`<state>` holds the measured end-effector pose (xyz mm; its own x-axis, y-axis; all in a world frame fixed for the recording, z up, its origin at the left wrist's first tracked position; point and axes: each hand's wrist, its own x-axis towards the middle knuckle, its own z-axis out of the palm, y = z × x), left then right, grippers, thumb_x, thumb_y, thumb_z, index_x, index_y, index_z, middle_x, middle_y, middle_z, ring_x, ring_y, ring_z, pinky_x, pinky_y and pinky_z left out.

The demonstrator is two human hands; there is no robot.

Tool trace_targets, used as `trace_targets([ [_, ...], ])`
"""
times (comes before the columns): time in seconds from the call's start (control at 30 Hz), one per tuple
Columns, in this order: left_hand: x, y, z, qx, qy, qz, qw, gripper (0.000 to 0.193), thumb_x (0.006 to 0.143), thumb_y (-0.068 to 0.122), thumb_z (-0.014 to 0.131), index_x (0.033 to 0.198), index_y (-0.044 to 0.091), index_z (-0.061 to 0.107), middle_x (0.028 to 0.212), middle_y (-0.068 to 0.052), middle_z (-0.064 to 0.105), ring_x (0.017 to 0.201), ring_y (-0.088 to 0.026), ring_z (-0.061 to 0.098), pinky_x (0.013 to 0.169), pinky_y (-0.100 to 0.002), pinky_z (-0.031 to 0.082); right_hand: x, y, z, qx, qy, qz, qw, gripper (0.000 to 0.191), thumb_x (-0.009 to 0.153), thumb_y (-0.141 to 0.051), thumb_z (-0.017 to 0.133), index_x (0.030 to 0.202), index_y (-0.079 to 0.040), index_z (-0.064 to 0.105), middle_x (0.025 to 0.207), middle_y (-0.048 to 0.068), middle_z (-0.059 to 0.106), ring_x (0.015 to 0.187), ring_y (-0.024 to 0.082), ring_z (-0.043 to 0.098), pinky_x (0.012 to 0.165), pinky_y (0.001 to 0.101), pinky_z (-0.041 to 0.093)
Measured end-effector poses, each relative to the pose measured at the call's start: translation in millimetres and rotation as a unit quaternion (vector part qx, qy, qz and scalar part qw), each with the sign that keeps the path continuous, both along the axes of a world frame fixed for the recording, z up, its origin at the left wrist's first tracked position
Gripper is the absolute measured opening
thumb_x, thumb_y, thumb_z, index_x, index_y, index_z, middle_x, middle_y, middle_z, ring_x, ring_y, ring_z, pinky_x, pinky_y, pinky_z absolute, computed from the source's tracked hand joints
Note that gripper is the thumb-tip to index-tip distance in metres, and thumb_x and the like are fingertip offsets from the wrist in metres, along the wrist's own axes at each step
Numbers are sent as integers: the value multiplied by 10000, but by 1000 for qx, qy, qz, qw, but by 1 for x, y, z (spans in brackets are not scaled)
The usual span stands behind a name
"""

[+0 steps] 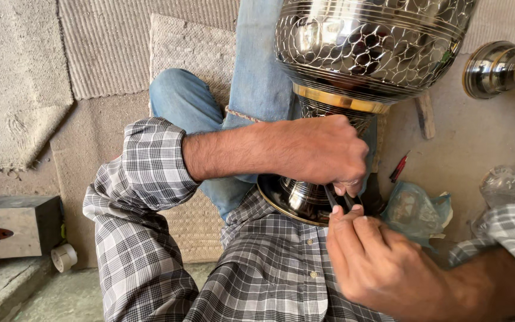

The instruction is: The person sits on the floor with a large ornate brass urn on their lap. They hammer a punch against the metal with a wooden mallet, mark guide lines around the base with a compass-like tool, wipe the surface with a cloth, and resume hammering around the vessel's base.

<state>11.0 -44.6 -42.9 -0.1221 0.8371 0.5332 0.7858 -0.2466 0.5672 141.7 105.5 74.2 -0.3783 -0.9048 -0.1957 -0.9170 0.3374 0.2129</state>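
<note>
Steadying the vase, which lies across the lap with its foot toward the chest, the left hand clenches its stem while the right hand, just below, pinches what seems a thin dark tool against the foot.

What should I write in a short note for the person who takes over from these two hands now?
Left hand: closed around the narrow neck of the engraved metal vase, steadying it.
Right hand: pinching a thin dark tool against the vase's foot.
The vase lies across the lap, foot toward the body.
A second metal vessel lies apart at the upper right.
Done: engraving covers the body.
Left: cannot tell how much of the foot is finished.
</note>
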Motion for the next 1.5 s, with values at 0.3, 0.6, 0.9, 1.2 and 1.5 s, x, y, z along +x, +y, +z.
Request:
trace_targets([
  [0.3,20,1,-12,-45,-60,69,995,113,852,223,749,941,187,809,815,7,756,724,-185,729,514,-350,509,-34,68,-10,-133,-181,89,970,253,741,-4,705,933,161,709,881,120,638,743,211,606,603,330,557],
  [0.6,126,-11,37,-94,217,277,931,152,987,219,717,1076,96,729,998,18,635,837,-111,534,588,-227,416,-78,119,-49,-335,-342,19,878,224,758,-52,796,960,39,759,1054,172,709,824,226,663,575,307,555],
  [0.9,144,20,-2,-147,363,308,867,131,942,198,731,1044,124,766,740,109,573,627,-30,451,500,-189,258,-51,156,-54,-417,-271,-178,849,244,777,-88,865,1009,-68,792,1085,142,690,873,196,720,687,276,614],
  [1.2,132,-42,-53,111,127,336,927,210,852,216,822,1053,234,767,864,140,733,641,-21,500,554,-264,312,-40,154,-51,-416,-252,-246,839,261,787,-120,849,1036,-120,770,1133,103,691,957,188,713,801,305,610],
  [1.5,133,-43,-64,95,-90,276,952,345,733,105,807,1057,204,738,972,67,781,667,-113,448,618,-331,338,-33,150,-47,-398,-243,-254,848,262,771,-149,865,1020,-127,789,1176,110,703,942,179,714,777,294,647],
])
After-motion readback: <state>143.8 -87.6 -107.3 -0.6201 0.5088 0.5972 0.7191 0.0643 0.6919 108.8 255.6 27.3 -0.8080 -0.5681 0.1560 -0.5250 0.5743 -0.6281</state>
